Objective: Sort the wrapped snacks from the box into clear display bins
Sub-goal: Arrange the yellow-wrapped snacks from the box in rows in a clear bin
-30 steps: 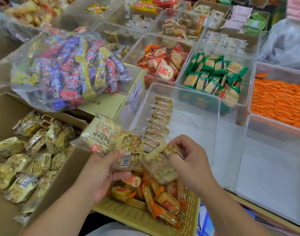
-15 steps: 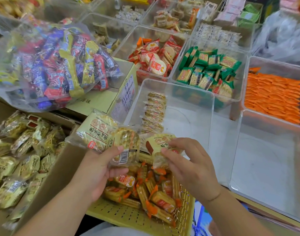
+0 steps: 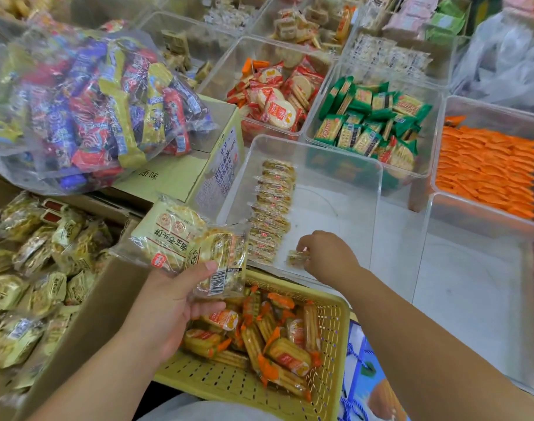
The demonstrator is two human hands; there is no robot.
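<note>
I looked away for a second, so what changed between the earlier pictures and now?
The right hand carried its yellow snack pack forward from above the basket down into the clear bin, setting it beside the row of packs; its fingers are on it. The left hand holds the same packs as before.

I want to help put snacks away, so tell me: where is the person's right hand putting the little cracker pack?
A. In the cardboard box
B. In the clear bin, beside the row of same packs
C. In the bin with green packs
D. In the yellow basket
B: the right hand holds a small cracker pack low inside the clear bin, next to the row of matching packs.
</note>
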